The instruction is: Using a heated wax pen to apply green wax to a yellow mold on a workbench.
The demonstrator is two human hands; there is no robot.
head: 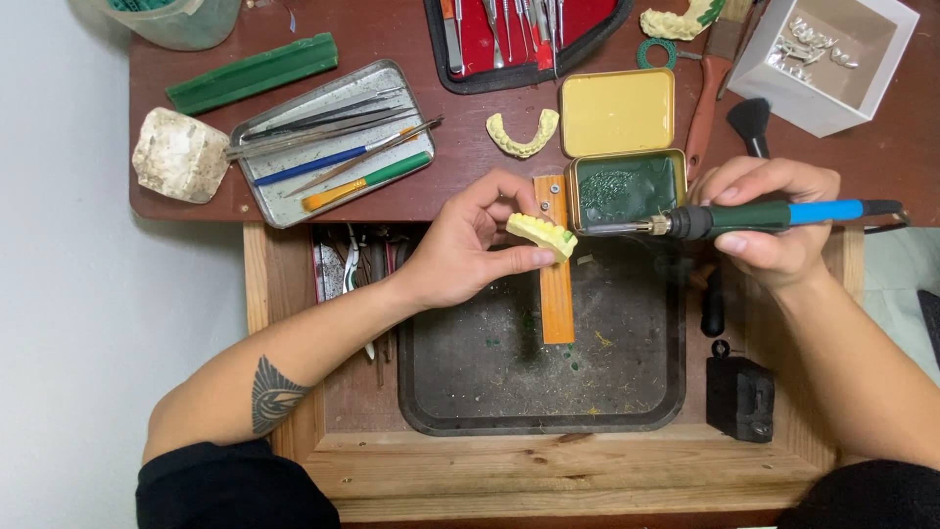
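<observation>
Our left hand (460, 250) pinches the yellow dental cast (540, 234) in its fingers; our right hand (769, 220) grips the wax pen (744, 217), whose tip seems to point leftward at the nearby cast, probably not touching it.

Matt yellow plaster cast (540, 232), dull metal tray (284, 201), worn wooden peg (556, 294), glossy green wax (627, 188)

one head-worn view, straight down and close over the workbench (411, 201) and open drawer (294, 431)
</observation>
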